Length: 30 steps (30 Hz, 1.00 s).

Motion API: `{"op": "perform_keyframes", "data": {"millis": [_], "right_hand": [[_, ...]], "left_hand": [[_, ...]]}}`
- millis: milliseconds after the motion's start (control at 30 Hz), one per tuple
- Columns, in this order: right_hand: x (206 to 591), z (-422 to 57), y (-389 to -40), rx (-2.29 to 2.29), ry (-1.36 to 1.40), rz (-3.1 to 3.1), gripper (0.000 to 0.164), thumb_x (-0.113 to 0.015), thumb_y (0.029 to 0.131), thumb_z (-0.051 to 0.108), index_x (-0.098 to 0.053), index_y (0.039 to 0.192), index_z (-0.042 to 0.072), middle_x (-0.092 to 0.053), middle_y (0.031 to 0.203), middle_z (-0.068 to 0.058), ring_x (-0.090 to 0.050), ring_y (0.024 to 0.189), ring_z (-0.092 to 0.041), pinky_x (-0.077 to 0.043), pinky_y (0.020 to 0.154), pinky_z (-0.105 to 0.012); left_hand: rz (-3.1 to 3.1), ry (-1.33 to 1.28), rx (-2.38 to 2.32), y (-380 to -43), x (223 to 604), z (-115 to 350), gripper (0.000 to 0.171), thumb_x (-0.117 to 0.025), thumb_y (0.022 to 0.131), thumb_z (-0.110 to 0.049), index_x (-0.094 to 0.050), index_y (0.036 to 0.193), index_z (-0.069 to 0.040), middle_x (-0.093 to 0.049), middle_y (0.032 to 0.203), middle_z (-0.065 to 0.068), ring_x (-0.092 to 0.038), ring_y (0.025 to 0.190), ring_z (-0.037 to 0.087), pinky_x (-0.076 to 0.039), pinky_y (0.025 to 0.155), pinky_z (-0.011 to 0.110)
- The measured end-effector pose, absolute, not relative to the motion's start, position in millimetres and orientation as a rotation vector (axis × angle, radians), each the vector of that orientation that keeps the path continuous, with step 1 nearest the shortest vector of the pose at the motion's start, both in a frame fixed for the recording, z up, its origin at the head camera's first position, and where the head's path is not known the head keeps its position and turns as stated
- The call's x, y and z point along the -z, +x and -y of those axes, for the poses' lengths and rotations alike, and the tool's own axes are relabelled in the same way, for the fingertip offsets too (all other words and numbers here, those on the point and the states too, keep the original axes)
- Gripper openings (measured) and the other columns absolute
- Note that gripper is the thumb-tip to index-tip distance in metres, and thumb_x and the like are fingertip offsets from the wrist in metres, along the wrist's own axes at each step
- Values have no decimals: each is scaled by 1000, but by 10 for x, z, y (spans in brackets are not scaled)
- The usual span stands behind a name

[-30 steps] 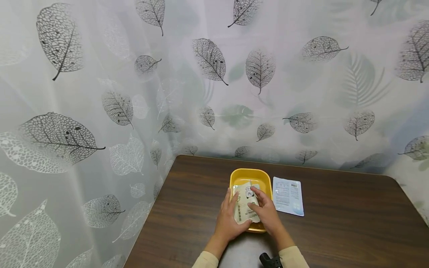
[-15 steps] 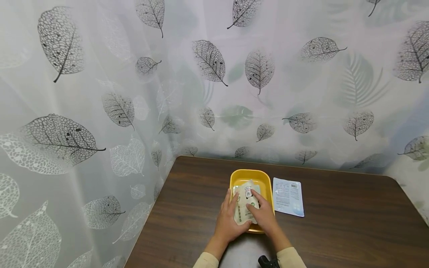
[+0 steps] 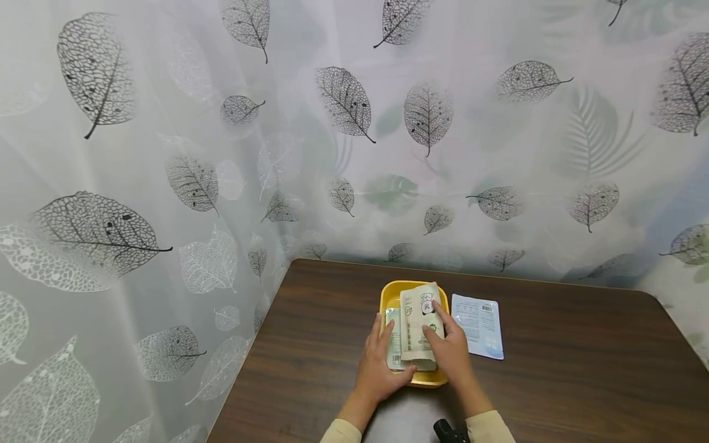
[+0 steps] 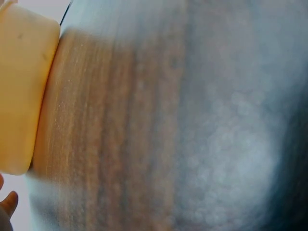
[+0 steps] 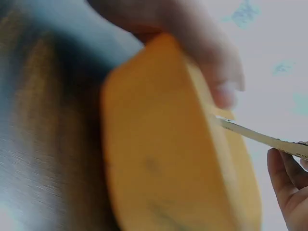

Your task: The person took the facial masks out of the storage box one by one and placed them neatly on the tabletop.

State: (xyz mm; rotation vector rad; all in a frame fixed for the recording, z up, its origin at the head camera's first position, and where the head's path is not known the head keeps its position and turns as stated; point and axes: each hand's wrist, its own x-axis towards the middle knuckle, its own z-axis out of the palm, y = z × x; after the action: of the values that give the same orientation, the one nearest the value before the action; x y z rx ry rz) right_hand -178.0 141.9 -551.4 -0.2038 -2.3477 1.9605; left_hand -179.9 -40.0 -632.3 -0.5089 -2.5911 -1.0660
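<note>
A yellow tray (image 3: 389, 297) sits mid-table with flat packets in it. My right hand (image 3: 443, 331) pinches a beige packet (image 3: 419, 317) by its right edge and holds it raised over the tray. My left hand (image 3: 384, 346) lies with straight fingers on a pale green-white packet (image 3: 394, 352) still in the tray. The right wrist view shows the tray's side (image 5: 168, 159), the thin edge of the beige packet (image 5: 260, 138) and the left hand's fingers (image 5: 286, 190). In the left wrist view only the tray's wall (image 4: 19, 86) and the wooden table (image 4: 120, 134) show.
A white and blue packet (image 3: 477, 325) lies flat on the brown table (image 3: 581, 369) just right of the tray. A leaf-patterned curtain (image 3: 354, 123) hangs close behind and to the left of the table. A small black object (image 3: 450, 432) sits at the near edge.
My right hand has lifted the beige packet off the stack and moved it up and to the right. The left hand stays on the packets in the tray.
</note>
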Motion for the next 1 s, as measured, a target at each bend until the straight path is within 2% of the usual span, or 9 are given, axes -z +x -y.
{"op": "perform_keyframes", "data": {"millis": [100, 200, 433, 600, 800, 1000], "right_hand": [[5384, -1521, -1789, -2017, -192, 2284, 64, -59, 102, 14, -34, 160, 17, -41, 161, -16, -57, 114, -9, -52, 83, -12], [5283, -1637, -1812, -1992, -185, 2226, 65, -59, 102, 13, -32, 161, 19, -38, 162, -15, -57, 111, -1, -52, 83, -10], [5123, -1976, -1869, -1792, -211, 2149, 74, -65, 96, 5, -33, 161, 20, -46, 155, -22, -57, 95, 13, -51, 74, -6], [5062, -2236, -1890, -1713, -304, 2101, 76, -65, 93, 0, -36, 159, 25, -50, 152, -19, -59, 90, 15, -51, 69, -7], [5070, -2549, -1893, -1665, -398, 2078, 79, -63, 91, -6, -36, 159, 22, -47, 154, -21, -58, 92, 15, -50, 69, -4], [5246, -2793, -1857, -1634, -544, 2153, 80, -63, 91, -6, -34, 161, 20, -46, 153, -23, -52, 86, 18, -47, 68, -3]], "left_hand": [[2586, -512, 1070, -1798, 6319, 403, 100, -82, 69, -53, -44, 155, -16, -28, 168, 14, -49, 139, 39, -52, 99, 57], [2573, -516, 1065, -1795, 6317, 405, 101, -83, 69, -52, -44, 155, -16, -29, 168, 15, -50, 138, 39, -52, 99, 56], [2570, -511, 1062, -1794, 6321, 395, 102, -84, 66, -51, -46, 153, -15, -30, 167, 15, -50, 138, 38, -52, 98, 54], [2597, -498, 1076, -1794, 6313, 394, 102, -84, 68, -52, -44, 155, -17, -27, 169, 12, -49, 139, 36, -51, 99, 54], [2604, -491, 1090, -1789, 6298, 391, 102, -84, 68, -52, -43, 155, -17, -26, 169, 11, -48, 140, 36, -51, 99, 55], [2596, -495, 1067, -1787, 6315, 389, 101, -83, 68, -52, -44, 155, -17, -28, 168, 13, -50, 138, 37, -51, 99, 54]]}}
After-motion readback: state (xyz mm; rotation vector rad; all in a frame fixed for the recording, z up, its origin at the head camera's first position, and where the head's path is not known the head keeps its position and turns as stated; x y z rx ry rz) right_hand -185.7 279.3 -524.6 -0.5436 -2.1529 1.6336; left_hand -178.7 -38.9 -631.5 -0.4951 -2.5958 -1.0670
